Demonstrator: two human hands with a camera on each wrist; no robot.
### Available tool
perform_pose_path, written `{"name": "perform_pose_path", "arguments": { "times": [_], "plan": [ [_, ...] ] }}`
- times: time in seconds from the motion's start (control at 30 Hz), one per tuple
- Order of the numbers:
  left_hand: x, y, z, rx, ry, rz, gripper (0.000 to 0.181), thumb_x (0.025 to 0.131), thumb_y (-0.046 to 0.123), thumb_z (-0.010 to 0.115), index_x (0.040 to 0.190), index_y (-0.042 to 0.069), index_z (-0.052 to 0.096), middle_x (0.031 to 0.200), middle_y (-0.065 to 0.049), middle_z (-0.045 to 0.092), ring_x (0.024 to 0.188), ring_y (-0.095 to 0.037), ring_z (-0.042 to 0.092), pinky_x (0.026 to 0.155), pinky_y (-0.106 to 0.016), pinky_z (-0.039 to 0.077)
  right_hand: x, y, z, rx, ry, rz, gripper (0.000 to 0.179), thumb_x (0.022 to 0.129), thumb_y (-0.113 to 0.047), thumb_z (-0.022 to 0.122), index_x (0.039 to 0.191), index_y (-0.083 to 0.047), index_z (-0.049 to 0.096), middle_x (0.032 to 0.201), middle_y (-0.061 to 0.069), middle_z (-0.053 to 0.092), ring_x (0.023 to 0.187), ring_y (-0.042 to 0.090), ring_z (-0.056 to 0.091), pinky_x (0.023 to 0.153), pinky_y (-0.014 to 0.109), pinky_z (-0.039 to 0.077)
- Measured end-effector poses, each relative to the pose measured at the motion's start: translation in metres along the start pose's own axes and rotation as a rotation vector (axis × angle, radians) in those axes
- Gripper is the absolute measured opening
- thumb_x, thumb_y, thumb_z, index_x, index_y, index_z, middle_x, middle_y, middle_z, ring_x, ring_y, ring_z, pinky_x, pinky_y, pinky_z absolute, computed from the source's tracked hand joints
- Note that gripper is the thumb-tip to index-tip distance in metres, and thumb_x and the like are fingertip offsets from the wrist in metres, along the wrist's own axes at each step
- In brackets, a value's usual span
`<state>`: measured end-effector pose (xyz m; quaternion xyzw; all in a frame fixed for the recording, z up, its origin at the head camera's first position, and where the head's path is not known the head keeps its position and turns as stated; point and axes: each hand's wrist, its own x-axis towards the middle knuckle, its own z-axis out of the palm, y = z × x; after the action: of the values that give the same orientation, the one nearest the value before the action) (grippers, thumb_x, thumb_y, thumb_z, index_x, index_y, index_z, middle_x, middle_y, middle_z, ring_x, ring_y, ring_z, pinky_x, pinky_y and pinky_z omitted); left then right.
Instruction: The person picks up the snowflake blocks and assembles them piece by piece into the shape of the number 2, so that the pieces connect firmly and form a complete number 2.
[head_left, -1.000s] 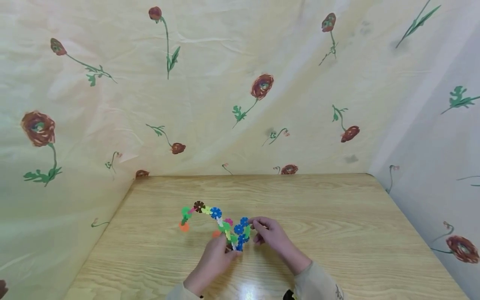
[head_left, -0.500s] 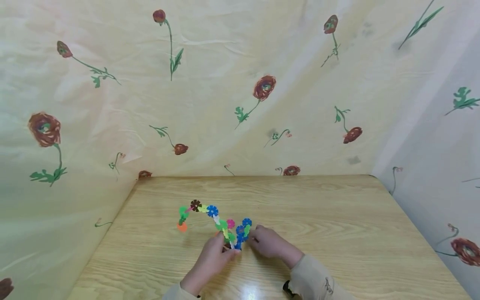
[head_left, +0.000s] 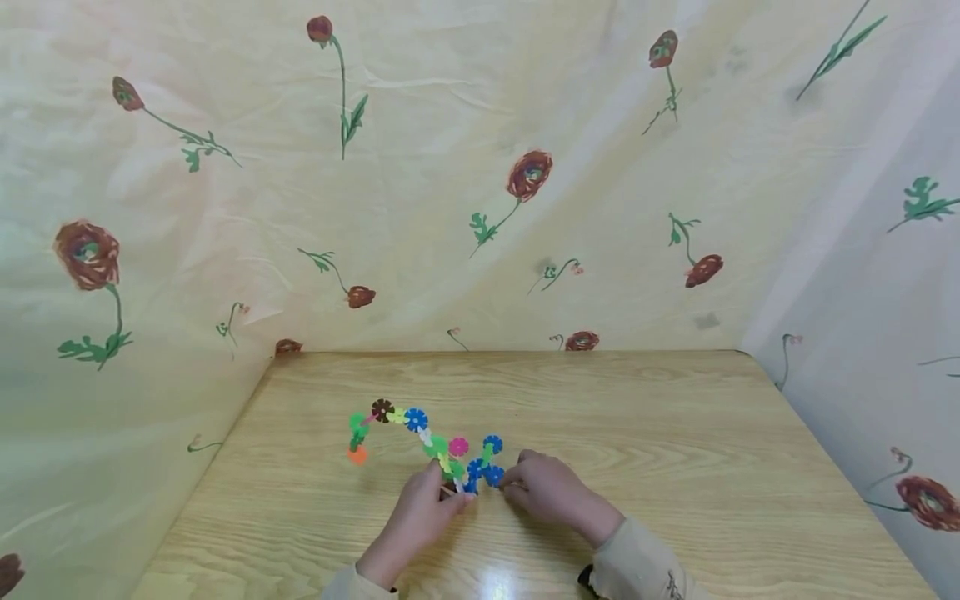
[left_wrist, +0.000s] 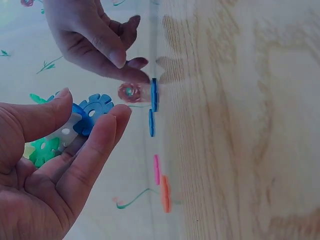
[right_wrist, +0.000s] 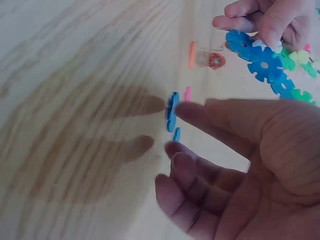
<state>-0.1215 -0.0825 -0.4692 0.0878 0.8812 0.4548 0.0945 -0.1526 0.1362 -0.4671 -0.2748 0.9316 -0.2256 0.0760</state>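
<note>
A chain of interlocking snowflake discs [head_left: 416, 419] in blue, green, white, brown and other colours arches from my left hand [head_left: 416, 510]. Thumb and fingers of that hand pinch the chain near a white disc [left_wrist: 66, 131] and a blue disc [left_wrist: 95, 112]. My right hand [head_left: 551, 492] is low over the table, fingers loosely bent. Its fingertips are right at the edge of a blue disc [right_wrist: 172, 112] lying flat on the table. Beyond that lie another blue disc [right_wrist: 177, 134], a pink disc [right_wrist: 187, 93] and an orange disc [right_wrist: 192, 55].
The wood-grain table [head_left: 637, 417] meets a pale curtain [head_left: 420, 208] printed with red flowers at the back. Similar cloth hangs along the left and right sides. The chain's free end, with an orange disc [head_left: 357, 455], extends to the left.
My right hand has come down from the farther blue disc to the nearer one. The left hand and chain have shifted slightly left, and the nearer blue disc shows more clearly.
</note>
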Motion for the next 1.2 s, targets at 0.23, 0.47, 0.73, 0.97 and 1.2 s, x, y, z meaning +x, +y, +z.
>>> {"name": "perform_pose_path", "arguments": {
  "times": [0.23, 0.47, 0.73, 0.97, 1.2],
  "plan": [
    [-0.002, 0.000, 0.002, -0.024, -0.020, 0.052, 0.036, 0.090, 0.026, 0.072, 0.115, 0.006, 0.056, 0.088, 0.002, 0.057, 0.075, -0.013, 0.051, 0.062, -0.025, 0.045, 0.006, -0.001, 0.005, -0.063, 0.024, 0.006, 0.031, 0.088, -0.008, 0.068, 0.119, -0.007, 0.066, 0.090, 0.007, 0.059, 0.067, 0.014, 0.050, 0.059, 0.031, 0.046],
    [-0.003, 0.001, 0.004, -0.039, -0.025, 0.063, 0.037, 0.090, 0.027, 0.071, 0.116, 0.006, 0.055, 0.086, 0.003, 0.057, 0.073, -0.012, 0.051, 0.062, -0.025, 0.045, 0.008, -0.004, 0.011, -0.171, -0.020, 0.030, 0.023, 0.085, -0.013, 0.074, 0.106, -0.013, 0.064, 0.085, 0.005, 0.054, 0.063, 0.015, 0.047, 0.055, 0.029, 0.043],
    [-0.003, 0.001, 0.005, -0.023, -0.008, 0.066, 0.038, 0.089, 0.029, 0.072, 0.114, 0.006, 0.055, 0.087, 0.002, 0.055, 0.074, -0.013, 0.049, 0.061, -0.025, 0.043, 0.003, -0.002, 0.009, -0.024, -0.017, 0.110, 0.028, 0.078, -0.009, 0.081, 0.083, -0.014, 0.054, 0.076, -0.003, 0.047, 0.065, 0.013, 0.044, 0.058, 0.028, 0.040],
    [-0.002, 0.000, 0.007, -0.041, 0.002, 0.078, 0.033, 0.089, 0.028, 0.072, 0.107, 0.006, 0.056, 0.082, 0.002, 0.055, 0.070, -0.012, 0.049, 0.058, -0.025, 0.043, -0.001, 0.013, 0.006, 0.232, 0.028, 0.143, 0.017, 0.083, -0.008, 0.076, 0.075, -0.015, 0.063, 0.071, -0.007, 0.056, 0.066, 0.011, 0.050, 0.060, 0.028, 0.044],
    [-0.001, 0.001, 0.007, -0.043, 0.012, 0.094, 0.033, 0.089, 0.028, 0.072, 0.108, 0.006, 0.056, 0.080, 0.003, 0.055, 0.067, -0.010, 0.050, 0.057, -0.025, 0.044, -0.006, 0.017, -0.010, 0.548, 0.082, 0.094, 0.009, 0.096, -0.006, 0.061, 0.101, -0.002, 0.067, 0.083, 0.004, 0.064, 0.071, 0.019, 0.062, 0.062, 0.031, 0.055]
  ]
}}
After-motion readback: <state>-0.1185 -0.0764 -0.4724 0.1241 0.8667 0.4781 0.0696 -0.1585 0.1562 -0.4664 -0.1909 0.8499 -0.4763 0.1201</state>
